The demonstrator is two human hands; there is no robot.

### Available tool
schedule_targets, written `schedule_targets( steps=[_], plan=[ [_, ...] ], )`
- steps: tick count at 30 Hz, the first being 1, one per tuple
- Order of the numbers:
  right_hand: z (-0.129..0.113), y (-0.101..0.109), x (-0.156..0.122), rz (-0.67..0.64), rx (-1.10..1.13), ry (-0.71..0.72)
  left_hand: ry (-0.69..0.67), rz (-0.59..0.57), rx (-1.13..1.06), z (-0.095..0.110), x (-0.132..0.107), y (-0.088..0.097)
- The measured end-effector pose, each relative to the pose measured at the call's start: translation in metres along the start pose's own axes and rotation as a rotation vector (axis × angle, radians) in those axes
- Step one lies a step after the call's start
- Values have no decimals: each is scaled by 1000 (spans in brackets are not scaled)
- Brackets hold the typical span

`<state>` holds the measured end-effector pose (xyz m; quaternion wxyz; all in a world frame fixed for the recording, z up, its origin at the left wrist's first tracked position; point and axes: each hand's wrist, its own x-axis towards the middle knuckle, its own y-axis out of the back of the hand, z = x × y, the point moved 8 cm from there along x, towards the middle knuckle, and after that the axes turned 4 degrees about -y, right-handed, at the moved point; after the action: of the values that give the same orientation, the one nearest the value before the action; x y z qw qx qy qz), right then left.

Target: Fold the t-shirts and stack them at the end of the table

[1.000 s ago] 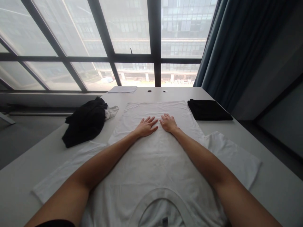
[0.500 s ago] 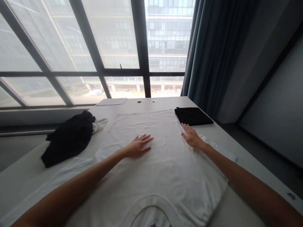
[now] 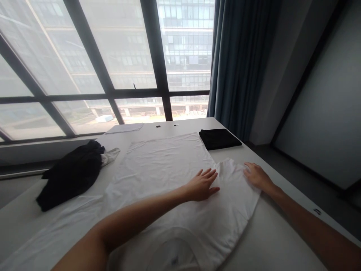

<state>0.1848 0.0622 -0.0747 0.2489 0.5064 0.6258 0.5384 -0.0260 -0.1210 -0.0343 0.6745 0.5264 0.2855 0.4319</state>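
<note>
Head view: white shirt [image 3: 160,162] beneath spread left hand [image 3: 201,186], touching right hand [image 3: 257,176], grip unclear.

Shirt [image 3: 166,162] on counter [image 3: 267,237], collar [image 3: 176,233] at near end, hem toward window [image 3: 132,45]. Clothes heap [image 3: 73,171] left of shirt; folded cloth [image 3: 221,139] just right of hem end. Paper [image 3: 125,128] at counter's far left corner. Curtain [image 3: 234,67] right of window, behind folded cloth. Left hand [image 3: 201,185] on shirt, inboard of right-side sleeve [image 3: 232,175]; right hand [image 3: 258,176] at that sleeve's outer end.
</note>
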Motion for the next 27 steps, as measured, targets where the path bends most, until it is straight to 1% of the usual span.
schedule_targets(
  steps=[3,5,7,11,16,20,23,27],
  plan=[
    [7,6,-5,-4,-71,-36,7,46,24,-3,15,-20],
    [10,9,-4,-3,-113,-60,-17,52,42,-5,16,-29],
    [12,12,-2,-4,-137,-76,-39,51,59,-6,15,-34],
    [18,13,6,-35,-111,-62,-39,66,59,-6,13,-33],
    [35,11,15,-111,-36,-41,-28,82,43,-5,14,-30],
    [43,15,19,-138,39,-74,-29,90,37,-6,15,-30],
    [43,17,19,-169,96,-116,-32,90,37,-7,15,-30],
    [35,17,13,-251,323,-136,-38,94,45,-8,15,-30]
  ],
)
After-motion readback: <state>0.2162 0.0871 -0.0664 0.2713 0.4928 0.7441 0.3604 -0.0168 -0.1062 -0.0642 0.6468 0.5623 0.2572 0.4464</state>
